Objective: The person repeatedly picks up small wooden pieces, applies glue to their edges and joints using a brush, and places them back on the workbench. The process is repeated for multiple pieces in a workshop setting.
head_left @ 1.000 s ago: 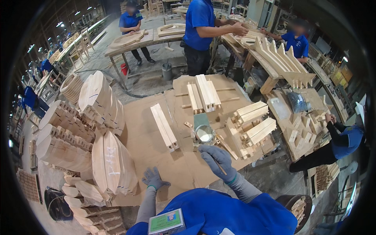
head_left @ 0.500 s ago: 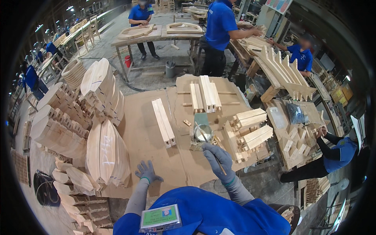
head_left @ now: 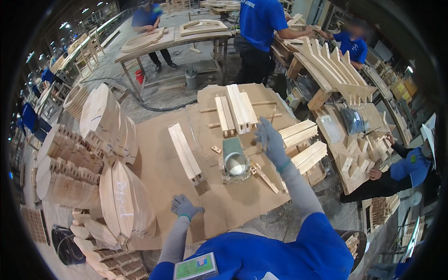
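Observation:
My left hand [head_left: 185, 206], in a grey glove, lies on the cardboard sheet [head_left: 158, 154] with its fingers spread. It is just below a pair of long wooden pieces [head_left: 185, 153] lying side by side. My gloved right hand [head_left: 272, 142] is farther out, closed round a thin wooden stick [head_left: 274, 111], mostly hidden by the fingers. Left of that hand stands a round pot [head_left: 236, 164] with pale liquid in it. Wooden strips [head_left: 265, 177] lie beside the pot, and a small drilled block [head_left: 216, 149] lies on its other side. Beyond it, several slotted wooden pieces [head_left: 239, 109] rest on two crossbars.
Tall stacks of curved wooden panels [head_left: 122, 200] rise at my left. More wooden blocks [head_left: 305, 158] are piled to the right of my right arm. A co-worker [head_left: 410, 168] is at a side table at the right; others stand around a far workbench [head_left: 175, 42].
My right hand has moved up and away from me, taking the stick out of the pot. My left hand stays spread on the cardboard. The whole view has shifted slightly.

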`<state>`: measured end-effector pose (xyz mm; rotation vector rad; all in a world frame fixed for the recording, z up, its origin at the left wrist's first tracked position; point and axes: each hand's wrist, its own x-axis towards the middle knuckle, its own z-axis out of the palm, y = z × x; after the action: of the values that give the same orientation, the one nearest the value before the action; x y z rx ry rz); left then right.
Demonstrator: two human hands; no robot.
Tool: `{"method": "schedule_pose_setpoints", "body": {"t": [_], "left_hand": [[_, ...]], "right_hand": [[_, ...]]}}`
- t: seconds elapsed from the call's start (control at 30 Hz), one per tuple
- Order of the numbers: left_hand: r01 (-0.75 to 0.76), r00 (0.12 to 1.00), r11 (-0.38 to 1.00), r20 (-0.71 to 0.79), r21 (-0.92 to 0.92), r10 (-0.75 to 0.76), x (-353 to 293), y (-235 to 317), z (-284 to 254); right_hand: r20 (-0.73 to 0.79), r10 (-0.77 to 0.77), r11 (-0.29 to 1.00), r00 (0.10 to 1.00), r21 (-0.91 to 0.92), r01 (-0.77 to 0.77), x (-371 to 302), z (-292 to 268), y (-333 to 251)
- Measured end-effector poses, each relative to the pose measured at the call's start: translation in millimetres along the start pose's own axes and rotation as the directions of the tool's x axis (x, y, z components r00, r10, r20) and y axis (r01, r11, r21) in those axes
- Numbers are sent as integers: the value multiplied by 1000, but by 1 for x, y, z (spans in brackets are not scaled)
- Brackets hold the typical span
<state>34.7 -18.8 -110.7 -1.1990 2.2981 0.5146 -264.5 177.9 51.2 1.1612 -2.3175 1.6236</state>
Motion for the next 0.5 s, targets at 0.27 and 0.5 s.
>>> {"method": "schedule_pose_setpoints", "body": {"t": [0.27, 0.5], "left_hand": [[123, 990, 992, 64, 11, -123, 17, 18, -1], [38, 998, 996, 44, 84, -42, 34, 30, -2]], "right_hand": [[93, 434, 774, 896, -547, -318, 149, 80, 133], [-117, 525, 567, 843, -691, -449, 188, 120, 204]]}}
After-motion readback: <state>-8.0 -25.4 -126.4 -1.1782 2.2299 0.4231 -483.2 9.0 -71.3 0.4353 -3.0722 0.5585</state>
